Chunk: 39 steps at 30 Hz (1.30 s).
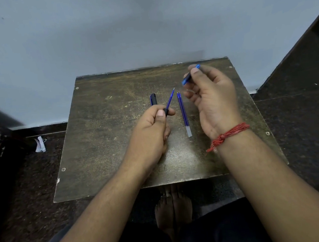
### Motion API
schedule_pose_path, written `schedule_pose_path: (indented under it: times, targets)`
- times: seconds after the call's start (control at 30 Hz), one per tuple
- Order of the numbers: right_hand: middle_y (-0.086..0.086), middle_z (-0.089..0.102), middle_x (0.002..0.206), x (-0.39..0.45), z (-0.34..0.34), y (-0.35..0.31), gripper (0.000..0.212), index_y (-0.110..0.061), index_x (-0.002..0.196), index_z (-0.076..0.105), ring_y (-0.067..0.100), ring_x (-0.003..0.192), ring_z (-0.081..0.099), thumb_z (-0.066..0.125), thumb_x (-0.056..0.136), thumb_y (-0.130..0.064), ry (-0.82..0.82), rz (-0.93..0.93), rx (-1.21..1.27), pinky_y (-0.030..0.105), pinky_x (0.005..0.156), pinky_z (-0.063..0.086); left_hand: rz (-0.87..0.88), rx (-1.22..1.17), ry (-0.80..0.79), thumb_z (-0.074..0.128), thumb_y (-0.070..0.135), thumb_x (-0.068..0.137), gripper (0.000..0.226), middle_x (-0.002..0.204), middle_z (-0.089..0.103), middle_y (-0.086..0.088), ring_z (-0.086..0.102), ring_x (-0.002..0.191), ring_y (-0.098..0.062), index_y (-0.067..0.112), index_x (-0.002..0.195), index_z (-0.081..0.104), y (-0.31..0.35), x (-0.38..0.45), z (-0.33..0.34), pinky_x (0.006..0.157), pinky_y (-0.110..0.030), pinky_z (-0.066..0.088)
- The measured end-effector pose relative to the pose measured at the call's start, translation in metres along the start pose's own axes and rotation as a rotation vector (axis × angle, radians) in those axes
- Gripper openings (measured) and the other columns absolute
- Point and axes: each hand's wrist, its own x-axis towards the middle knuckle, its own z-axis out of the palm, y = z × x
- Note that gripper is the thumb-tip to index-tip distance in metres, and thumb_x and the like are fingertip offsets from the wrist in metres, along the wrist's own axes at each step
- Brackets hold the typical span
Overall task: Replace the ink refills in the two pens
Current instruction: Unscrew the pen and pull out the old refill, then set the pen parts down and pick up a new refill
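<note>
Brown, scuffed table (103, 145) served as the workbench, seen from the head camera alone. Clamped the black barrel (166, 112) of one pen in the left hand (151, 129), fist closed and thumb pressed on top, with the blue refill (170, 98) jutting bare from its front and angled up and away. Pinched the pen's blue front section (190, 75) between thumb and fingertips of the right hand (212, 98), lifted above the far right corner, remaining fingers loosely curled; probably kept aloft so as not to lose it once unscrewed. Could not tell whether anything small, such as a spring, sat among those curled fingers. Left two spare refills (183, 111) side by side on the board between the hands, tips pointing away, within easy reach for the swap. Parked the second pen (153, 99), black and apparently unopened, on the table just beyond the left knuckles. Judged the job early: old refill not yet drawn from the first pen.
</note>
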Motion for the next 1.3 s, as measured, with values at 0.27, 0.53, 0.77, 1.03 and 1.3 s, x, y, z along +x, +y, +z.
schedule_pose_path:
  times: [0.27,0.53,0.77,1.03,1.3]
  targets:
    - [-0.006,0.069,0.087,0.019,-0.034,-0.009,0.008,-0.019,0.096,0.072,0.007,0.081,0.063,0.065,0.093,-0.022,0.155,-0.230,-0.587,0.026,0.080,0.054,0.035,-0.072,0.013,0.039,0.035,0.103,0.033,0.055,0.042,0.011,0.029,0.043,-0.004,0.033,0.088,0.069,0.001,0.001,-0.007,0.040,-0.020,0.025]
    - [-0.003,0.065,0.095,0.008,-0.031,-0.013,0.007,-0.023,0.097,0.059,0.020,0.089,0.061,0.061,0.092,-0.027,-0.073,-0.168,-1.288,0.036,0.079,0.052,0.035,-0.066,0.049,0.036,0.028,0.110,0.033,0.054,0.042,0.011,0.029,0.043,-0.003,0.022,0.095,0.065,0.003,0.001,-0.010,0.040,-0.020,0.025]
    - [0.003,0.062,0.090,-0.011,-0.028,-0.018,0.012,-0.020,0.098,0.052,0.028,0.085,0.059,0.059,0.089,-0.022,-0.256,-0.098,-1.611,0.039,0.074,0.049,0.034,-0.059,0.048,0.034,0.025,0.111,0.032,0.053,0.041,0.011,0.030,0.042,-0.003,0.019,0.098,0.063,0.006,0.001,-0.010,0.040,-0.020,0.025]
    - [0.002,0.064,0.090,-0.008,-0.031,-0.020,0.020,-0.021,0.098,0.053,0.026,0.083,0.060,0.063,0.091,-0.037,-0.184,-0.167,-1.595,0.037,0.072,0.049,0.047,-0.040,0.035,0.036,0.027,0.110,0.033,0.053,0.043,0.012,0.030,0.041,-0.002,0.024,0.095,0.065,0.003,0.002,-0.010,0.040,-0.020,0.025]
    - [-0.002,0.067,0.074,-0.015,-0.011,-0.015,0.022,-0.023,0.084,0.064,0.007,0.061,0.059,0.063,0.093,-0.043,-0.140,-0.099,-0.875,0.025,0.055,0.048,0.040,-0.067,0.028,0.039,0.033,0.105,0.035,0.053,0.044,0.011,0.030,0.041,-0.003,0.031,0.084,0.067,0.002,0.002,-0.008,0.039,-0.019,0.026]
